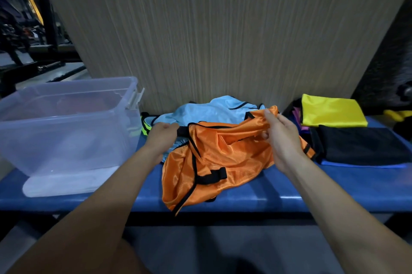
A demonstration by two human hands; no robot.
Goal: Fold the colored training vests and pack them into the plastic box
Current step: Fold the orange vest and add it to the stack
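**Orange vest gripped at both ends on the table**

An orange vest (214,162) lay crumpled at the centre of the blue table (312,191), its lower edge hanging over the front. The left hand (161,137) had its fingers curled round the black-trimmed edge at 9 o'clock; the right hand (282,137) pinched the cloth at 2 o'clock. A light blue vest (214,110) lay behind at 12, the plastic box (66,131) at 9, folded yellow (332,111) and black (361,146) vests at 3.
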